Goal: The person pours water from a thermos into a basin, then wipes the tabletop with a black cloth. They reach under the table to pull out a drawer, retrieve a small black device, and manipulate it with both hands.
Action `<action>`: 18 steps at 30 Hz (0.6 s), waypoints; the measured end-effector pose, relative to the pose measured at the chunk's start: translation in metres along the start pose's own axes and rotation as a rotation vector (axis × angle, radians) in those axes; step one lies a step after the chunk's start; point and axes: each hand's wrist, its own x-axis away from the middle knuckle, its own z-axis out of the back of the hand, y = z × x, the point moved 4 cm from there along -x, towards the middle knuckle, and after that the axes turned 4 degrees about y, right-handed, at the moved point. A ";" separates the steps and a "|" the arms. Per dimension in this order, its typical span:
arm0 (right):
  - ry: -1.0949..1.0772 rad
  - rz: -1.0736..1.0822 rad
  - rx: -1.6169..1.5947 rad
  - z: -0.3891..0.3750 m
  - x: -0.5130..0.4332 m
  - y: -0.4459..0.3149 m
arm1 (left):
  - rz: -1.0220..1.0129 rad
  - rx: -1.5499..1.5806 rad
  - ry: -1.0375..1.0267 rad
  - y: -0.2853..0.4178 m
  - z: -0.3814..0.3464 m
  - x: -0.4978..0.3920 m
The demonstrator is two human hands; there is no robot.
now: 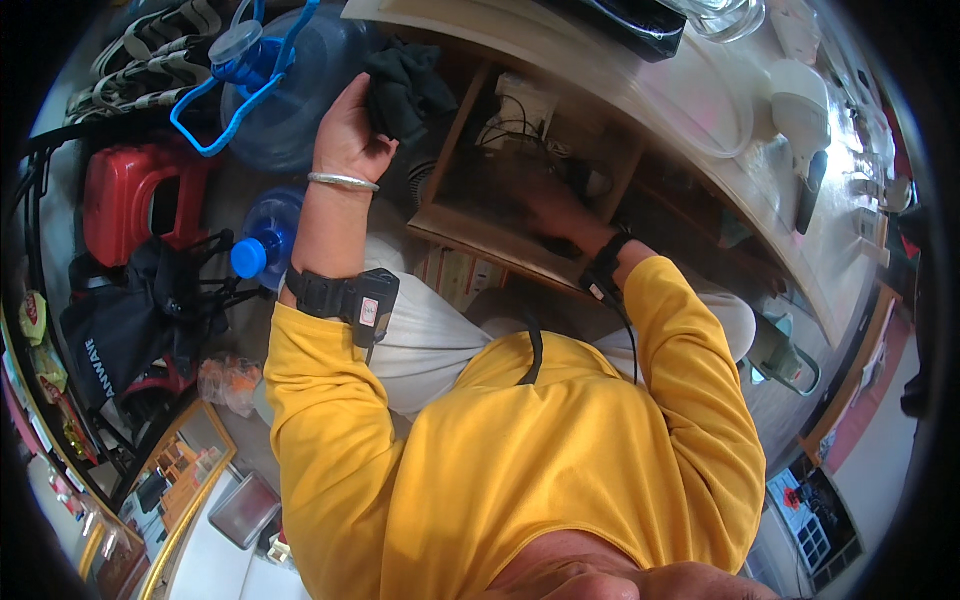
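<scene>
My left hand (pixel 351 131), with a silver bangle at its wrist, grips a crumpled dark cloth (pixel 411 88) beside a large blue water jug (pixel 300 112). To the right, my right hand (pixel 551 201) reaches into an open wooden compartment (pixel 487 234) beneath the tabletop. It is blurred and in shadow, so its fingers and anything in them cannot be made out. Behind it, inside the compartment, lie dark cables (pixel 517 124) and a pale packet (pixel 529 94).
Overhanging the compartment is a tabletop (pixel 600 82) with a white light bulb (pixel 799 97) on it. A smaller blue bottle (pixel 270 225), a red plastic stool (pixel 142 195) and a black bag (pixel 135 322) stand at left. A green container (pixel 780 356) is at right.
</scene>
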 end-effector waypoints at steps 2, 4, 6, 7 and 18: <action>0.100 -0.067 -0.029 -0.003 -0.001 0.005 | 0.030 0.013 -0.045 0.003 0.005 -0.002; 0.105 -0.090 -0.002 -0.005 -0.001 0.011 | 0.056 0.007 -0.114 0.002 0.003 -0.002; 0.070 -0.108 0.005 -0.008 -0.001 0.016 | 0.095 -0.031 -0.293 -0.004 -0.011 0.000; 0.060 -0.100 -0.004 -0.007 -0.003 0.019 | -0.027 -0.087 -0.035 -0.003 -0.006 -0.002; 0.393 -0.235 -0.389 0.041 -0.076 0.015 | -0.046 -0.077 -0.086 -0.011 -0.020 0.004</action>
